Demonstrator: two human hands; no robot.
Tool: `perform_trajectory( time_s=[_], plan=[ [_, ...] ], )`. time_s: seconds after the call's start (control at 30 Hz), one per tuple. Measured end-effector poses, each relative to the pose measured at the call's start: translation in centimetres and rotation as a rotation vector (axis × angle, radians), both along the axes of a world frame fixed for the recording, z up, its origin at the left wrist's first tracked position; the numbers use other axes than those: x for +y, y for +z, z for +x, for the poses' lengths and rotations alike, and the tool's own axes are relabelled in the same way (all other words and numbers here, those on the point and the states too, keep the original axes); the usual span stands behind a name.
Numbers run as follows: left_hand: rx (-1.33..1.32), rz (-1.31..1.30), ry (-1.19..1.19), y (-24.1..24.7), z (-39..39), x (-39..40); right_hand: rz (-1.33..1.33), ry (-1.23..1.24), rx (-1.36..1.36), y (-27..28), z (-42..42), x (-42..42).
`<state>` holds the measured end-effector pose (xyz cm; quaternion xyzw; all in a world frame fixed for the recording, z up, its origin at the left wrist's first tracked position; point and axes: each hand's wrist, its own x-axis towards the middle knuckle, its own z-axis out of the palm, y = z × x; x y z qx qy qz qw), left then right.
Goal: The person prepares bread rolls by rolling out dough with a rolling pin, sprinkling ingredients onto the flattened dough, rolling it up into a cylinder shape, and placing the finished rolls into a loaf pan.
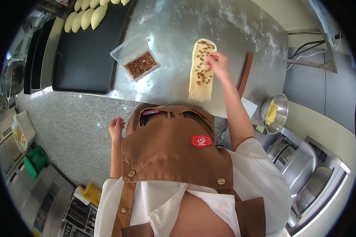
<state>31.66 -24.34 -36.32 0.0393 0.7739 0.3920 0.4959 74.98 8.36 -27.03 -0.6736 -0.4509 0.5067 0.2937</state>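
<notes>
A long flat strip of dough [199, 90] lies on the steel worktop, its near end ragged. Raisins [201, 75] are scattered over most of its length. My right hand [219, 63] is over the strip's right edge, fingertips pinched together around what looks like a raisin. To the left stands a clear plastic container [149, 70] of raisins, its lid [127, 49] tilted up behind it. My left hand [117, 126] hangs beside my apron, below the worktop's edge, with fingers loosely curled and nothing visible in them.
A black baking tray [86, 59] holds several shaped dough pieces [98, 17] at the back left. A brown stick [245, 74] lies right of the dough, near a white sheet [249, 107]. A steel bowl [281, 114] with a yellow mass stands at the right edge. Flour marks the worktop [172, 26].
</notes>
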Motion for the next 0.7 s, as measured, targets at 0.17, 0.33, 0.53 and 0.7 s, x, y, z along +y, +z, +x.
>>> perform_trajectory(
  time_s=[0.17, 0.33, 0.53, 0.7],
  plan=[
    [0.065, -0.013, -0.092, 1.9, 0.8, 2.6, 0.029, 0.127, -0.141, -0.3, 2.3, 0.9],
    [0.072, 0.019, -0.113, 2.6, 1.6, 3.1, 0.076, 0.109, -0.058, -1.3, 3.2, 0.7],
    [0.055, 0.001, -0.101, 2.0, 2.0, 1.8, 0.073, 0.037, -0.011, -0.6, 2.5, 0.3],
    [0.05, 0.0, -0.104, 1.4, 1.8, 1.1, 0.056, 0.122, -0.109, 0.1, 1.5, -0.7]
  ],
)
